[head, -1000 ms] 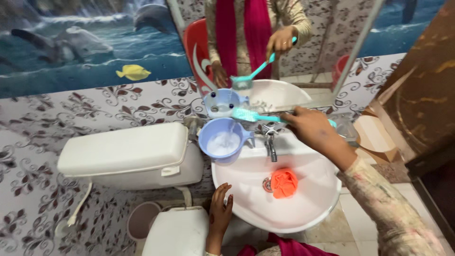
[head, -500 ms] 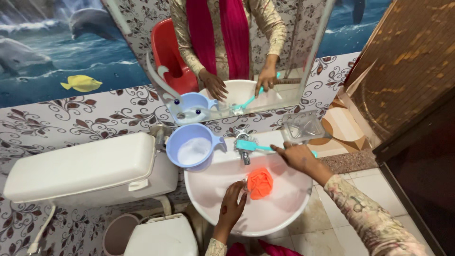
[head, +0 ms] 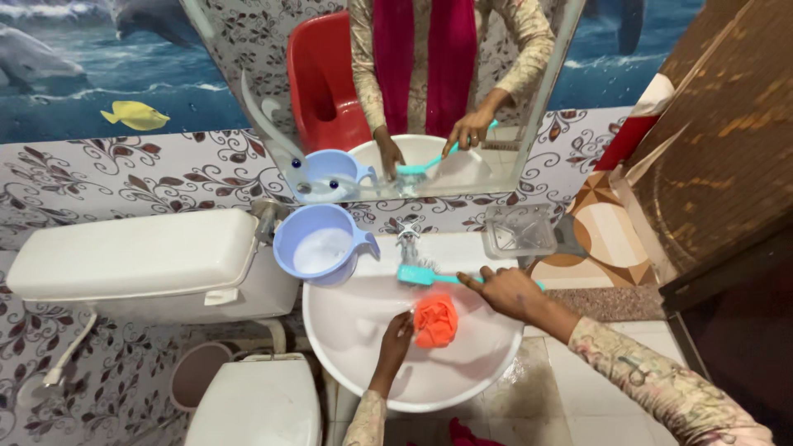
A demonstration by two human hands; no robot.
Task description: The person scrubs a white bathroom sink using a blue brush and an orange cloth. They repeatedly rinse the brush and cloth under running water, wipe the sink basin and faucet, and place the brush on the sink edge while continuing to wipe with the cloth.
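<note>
Right hand [head: 510,291] grips a teal brush [head: 423,277] over the basin [head: 347,314]; left hand [head: 396,332] (fingers curled) touches the orange cloth [head: 436,320].

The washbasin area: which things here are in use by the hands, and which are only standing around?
In use:
- right hand holding the teal brush
- left hand touching the orange cloth
- white washbasin

Standing around:
- blue mug with foamy water
- clear soap dish
- toilet cistern
- mirror

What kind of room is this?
It looks like a home bathroom. There is a white washbasin with a tap, a toilet with its cistern beside it, and a mirror on the tiled wall.
</note>
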